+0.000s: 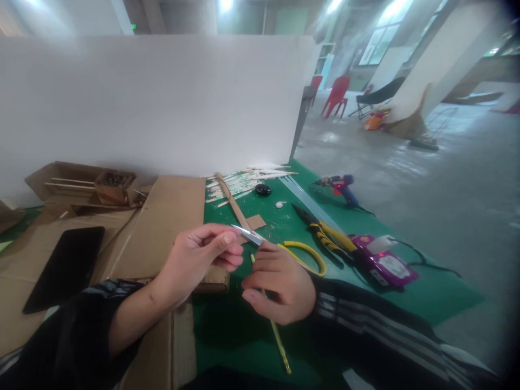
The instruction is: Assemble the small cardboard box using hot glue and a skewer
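You seem partway through the work, with a cutting step in hand. Your right hand (282, 281) is curled around the scissors (254, 236), its grip closed on them so that the blades point toward your left hand (209, 249). The left grip is pinched, thumb against fingers, right at the blade tip; whether a small piece sits between them is too blurred to tell.

What looks done: thin pale strips (231, 187) lie in loose rows on the green surface (439, 295), with white pointed pieces (270, 172) just beside them, and small scraps are scattered nearby. A cardboard strip (231, 200) lies across the strips' near left part.

What looks left: the pieces appear separate, and no joined-up item shows. The glue gun (339, 187) rests apart on the right, and the pliers (325, 233) and pencil (277, 333) lie unheld. How many pieces remain, you cannot tell.
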`<action>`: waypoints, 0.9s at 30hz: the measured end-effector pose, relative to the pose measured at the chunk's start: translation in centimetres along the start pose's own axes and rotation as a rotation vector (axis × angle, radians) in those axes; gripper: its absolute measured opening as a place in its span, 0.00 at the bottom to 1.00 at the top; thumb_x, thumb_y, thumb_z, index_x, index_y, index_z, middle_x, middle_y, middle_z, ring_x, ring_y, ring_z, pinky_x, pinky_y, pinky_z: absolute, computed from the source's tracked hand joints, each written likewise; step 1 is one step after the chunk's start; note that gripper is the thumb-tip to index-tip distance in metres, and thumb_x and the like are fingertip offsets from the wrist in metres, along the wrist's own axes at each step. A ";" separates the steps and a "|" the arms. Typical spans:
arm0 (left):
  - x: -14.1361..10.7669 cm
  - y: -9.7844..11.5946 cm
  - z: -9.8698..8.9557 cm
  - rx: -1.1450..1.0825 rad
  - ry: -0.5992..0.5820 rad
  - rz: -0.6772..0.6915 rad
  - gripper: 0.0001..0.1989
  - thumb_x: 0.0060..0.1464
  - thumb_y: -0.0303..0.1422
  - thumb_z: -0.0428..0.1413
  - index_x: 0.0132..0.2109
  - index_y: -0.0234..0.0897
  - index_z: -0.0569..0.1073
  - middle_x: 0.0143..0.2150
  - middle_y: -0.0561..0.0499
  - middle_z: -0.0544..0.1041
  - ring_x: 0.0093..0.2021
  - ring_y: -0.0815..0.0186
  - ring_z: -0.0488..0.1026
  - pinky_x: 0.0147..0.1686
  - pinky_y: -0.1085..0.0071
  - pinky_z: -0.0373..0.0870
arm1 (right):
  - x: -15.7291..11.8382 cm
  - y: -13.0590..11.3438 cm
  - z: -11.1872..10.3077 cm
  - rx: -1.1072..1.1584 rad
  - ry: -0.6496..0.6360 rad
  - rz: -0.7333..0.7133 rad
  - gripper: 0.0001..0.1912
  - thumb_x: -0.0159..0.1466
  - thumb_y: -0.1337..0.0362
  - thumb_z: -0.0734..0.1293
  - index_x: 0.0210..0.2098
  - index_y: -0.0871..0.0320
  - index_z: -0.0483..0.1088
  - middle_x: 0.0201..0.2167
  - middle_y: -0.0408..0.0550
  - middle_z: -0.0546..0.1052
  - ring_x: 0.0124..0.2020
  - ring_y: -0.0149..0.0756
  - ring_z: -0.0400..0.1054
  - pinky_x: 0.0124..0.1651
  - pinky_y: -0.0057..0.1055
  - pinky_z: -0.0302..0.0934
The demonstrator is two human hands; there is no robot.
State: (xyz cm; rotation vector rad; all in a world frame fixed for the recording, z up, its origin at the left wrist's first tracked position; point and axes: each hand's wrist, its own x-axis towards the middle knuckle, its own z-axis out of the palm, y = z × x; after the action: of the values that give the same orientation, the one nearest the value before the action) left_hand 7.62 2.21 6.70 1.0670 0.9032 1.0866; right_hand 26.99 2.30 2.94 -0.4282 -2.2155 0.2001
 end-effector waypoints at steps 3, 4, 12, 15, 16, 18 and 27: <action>0.1 -0.1 0.0 0.008 -0.014 0.006 0.12 0.59 0.41 0.62 0.45 0.38 0.81 0.32 0.51 0.85 0.31 0.70 0.82 0.31 0.82 0.80 | 0.0 0.1 0.0 0.004 0.007 -0.015 0.13 0.65 0.64 0.63 0.24 0.58 0.72 0.16 0.42 0.70 0.20 0.31 0.62 0.34 0.34 0.58; 0.1 -0.1 0.0 0.005 -0.017 0.009 0.13 0.60 0.42 0.61 0.46 0.38 0.81 0.34 0.50 0.85 0.32 0.69 0.83 0.32 0.81 0.80 | 0.0 0.1 0.0 0.005 0.007 -0.018 0.13 0.65 0.64 0.63 0.25 0.58 0.72 0.16 0.42 0.70 0.20 0.31 0.62 0.34 0.34 0.58; 0.1 0.0 0.1 -0.085 -0.066 -0.004 0.17 0.63 0.43 0.58 0.48 0.34 0.79 0.40 0.43 0.85 0.39 0.61 0.84 0.40 0.71 0.81 | 0.2 -0.3 -0.4 -0.026 0.162 0.071 0.05 0.63 0.68 0.64 0.29 0.57 0.69 0.18 0.41 0.70 0.20 0.30 0.61 0.30 0.32 0.56; 0.1 0.0 0.2 -0.118 -0.095 -0.022 0.18 0.63 0.44 0.58 0.48 0.33 0.79 0.42 0.41 0.85 0.41 0.59 0.83 0.42 0.69 0.81 | 0.1 -0.3 -0.5 -0.058 0.238 0.142 0.05 0.61 0.71 0.66 0.37 0.57 0.69 0.22 0.41 0.73 0.21 0.29 0.61 0.28 0.29 0.57; 0.1 -0.1 0.2 -0.119 -0.104 -0.023 0.18 0.63 0.44 0.57 0.49 0.33 0.79 0.42 0.41 0.85 0.42 0.58 0.83 0.43 0.68 0.80 | 0.0 -0.3 -0.5 -0.068 0.233 0.150 0.08 0.61 0.72 0.67 0.41 0.57 0.69 0.23 0.41 0.74 0.21 0.29 0.62 0.28 0.29 0.58; 0.0 -0.1 0.2 -0.104 -0.131 -0.021 0.19 0.65 0.44 0.55 0.50 0.32 0.78 0.44 0.40 0.84 0.44 0.58 0.83 0.45 0.67 0.79 | 0.0 -0.2 -0.3 -0.081 0.214 0.143 0.14 0.63 0.73 0.67 0.47 0.58 0.69 0.26 0.42 0.76 0.22 0.29 0.64 0.29 0.28 0.59; -0.7 -0.4 0.4 0.007 -0.214 0.011 0.19 0.67 0.45 0.52 0.53 0.39 0.77 0.56 0.42 0.79 0.55 0.56 0.76 0.53 0.65 0.74 | -0.1 0.0 0.2 -0.070 0.197 0.217 0.06 0.65 0.72 0.66 0.39 0.57 0.73 0.25 0.43 0.78 0.24 0.29 0.70 0.29 0.25 0.63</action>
State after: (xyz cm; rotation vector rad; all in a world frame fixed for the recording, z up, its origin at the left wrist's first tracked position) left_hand 7.97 1.39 6.49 1.1710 0.7315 0.9574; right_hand 26.94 2.29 2.76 -0.6977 -1.9861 0.1872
